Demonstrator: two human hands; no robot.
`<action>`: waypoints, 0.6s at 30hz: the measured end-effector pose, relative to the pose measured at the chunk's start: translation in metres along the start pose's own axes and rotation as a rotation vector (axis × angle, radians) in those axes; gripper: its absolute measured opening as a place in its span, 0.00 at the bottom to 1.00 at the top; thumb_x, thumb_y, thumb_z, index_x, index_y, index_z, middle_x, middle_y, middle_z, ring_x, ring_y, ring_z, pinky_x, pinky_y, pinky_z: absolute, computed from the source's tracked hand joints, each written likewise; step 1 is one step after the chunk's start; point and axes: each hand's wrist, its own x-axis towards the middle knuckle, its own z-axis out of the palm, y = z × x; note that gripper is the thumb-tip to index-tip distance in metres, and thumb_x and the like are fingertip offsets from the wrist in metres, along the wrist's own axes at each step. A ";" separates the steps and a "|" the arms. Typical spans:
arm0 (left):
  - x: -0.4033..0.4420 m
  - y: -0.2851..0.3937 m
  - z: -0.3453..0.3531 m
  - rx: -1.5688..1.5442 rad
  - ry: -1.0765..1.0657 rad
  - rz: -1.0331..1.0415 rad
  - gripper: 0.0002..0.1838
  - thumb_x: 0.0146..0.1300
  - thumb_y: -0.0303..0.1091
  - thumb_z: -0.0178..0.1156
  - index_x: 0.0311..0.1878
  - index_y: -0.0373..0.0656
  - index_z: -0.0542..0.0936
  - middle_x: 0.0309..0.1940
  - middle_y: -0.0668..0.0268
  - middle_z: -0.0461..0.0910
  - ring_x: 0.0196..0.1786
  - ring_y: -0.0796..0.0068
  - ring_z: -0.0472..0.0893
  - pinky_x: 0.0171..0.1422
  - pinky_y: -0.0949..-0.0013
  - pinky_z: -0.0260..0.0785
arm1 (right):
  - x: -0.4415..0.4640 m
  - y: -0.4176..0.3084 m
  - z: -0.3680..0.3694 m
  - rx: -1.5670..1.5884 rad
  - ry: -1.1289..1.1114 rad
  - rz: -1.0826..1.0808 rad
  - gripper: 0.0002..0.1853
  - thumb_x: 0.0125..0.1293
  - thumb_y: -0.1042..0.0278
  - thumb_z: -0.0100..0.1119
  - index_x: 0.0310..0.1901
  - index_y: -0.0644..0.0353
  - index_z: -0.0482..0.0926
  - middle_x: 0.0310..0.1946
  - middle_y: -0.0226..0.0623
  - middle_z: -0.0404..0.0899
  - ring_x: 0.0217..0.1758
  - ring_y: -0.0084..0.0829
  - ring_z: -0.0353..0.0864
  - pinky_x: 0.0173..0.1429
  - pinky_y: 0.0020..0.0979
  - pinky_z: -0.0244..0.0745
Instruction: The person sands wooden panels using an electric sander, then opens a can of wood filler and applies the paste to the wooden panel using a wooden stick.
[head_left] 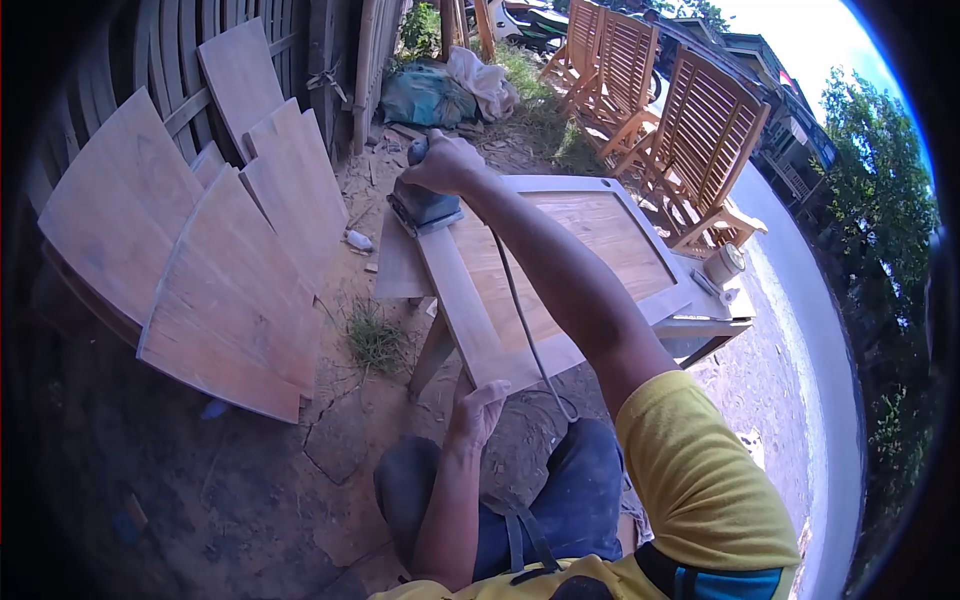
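A framed wooden panel door [570,260] lies flat on a low work table [705,325] in front of me. My right hand [447,165] is wrapped round the top of an electric sander [428,208], whose base sits on the door's far left corner. From the sander a grey cord [520,310] runs back across the door toward my knees. At the near left corner, my left hand [478,412] is closed on the door's edge; its fingers are partly hidden beneath the wood.
Several wooden boards [230,290] lean against a slatted fence [160,50] on the left. Wooden slatted chairs [700,130] stand at the back right beside a road [810,330]. A tin [724,263] sits on the table's right end. Sacks [430,95] lie beyond the table.
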 end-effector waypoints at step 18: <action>-0.006 0.011 0.010 -0.482 -0.033 -0.089 0.60 0.73 0.84 0.41 0.87 0.37 0.55 0.82 0.49 0.66 0.82 0.53 0.70 0.85 0.47 0.68 | -0.188 0.016 -0.034 0.111 -0.124 -0.012 0.38 0.58 0.50 0.74 0.65 0.63 0.74 0.49 0.63 0.88 0.56 0.62 0.88 0.63 0.53 0.81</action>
